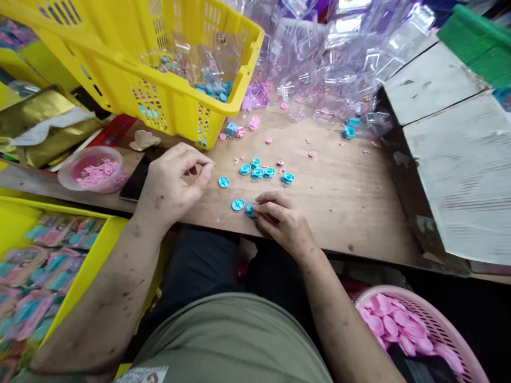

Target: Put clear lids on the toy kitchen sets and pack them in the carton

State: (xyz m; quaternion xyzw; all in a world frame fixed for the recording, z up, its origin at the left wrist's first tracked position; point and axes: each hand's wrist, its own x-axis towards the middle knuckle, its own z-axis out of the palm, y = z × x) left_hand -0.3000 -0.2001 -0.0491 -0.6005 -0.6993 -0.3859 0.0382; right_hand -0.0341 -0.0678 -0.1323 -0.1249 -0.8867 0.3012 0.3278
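My right hand [283,221] is closed at the table's front edge, thumb and fingertips on a small blue plastic piece [250,210] that they partly cover. Just left of it lies a round blue piece [238,205] with a cross-shaped pattern inside, and a similar blue disc [224,182] lies farther back. My left hand [175,181] hovers over the table at left, thumb and index finger pinched together; whatever is between them is too small to make out. Beyond my hands sits a cluster of several blue pieces [257,173], with tiny pink bits [280,163] around them.
A yellow crate [175,88] with clear and blue parts stands at back left, a tub [67,178] of pink bits below it. Clear plastic cases [319,64] are heaped at the back. A cardboard box [451,159] borders the right; a pink basket [451,324] sits lower right.
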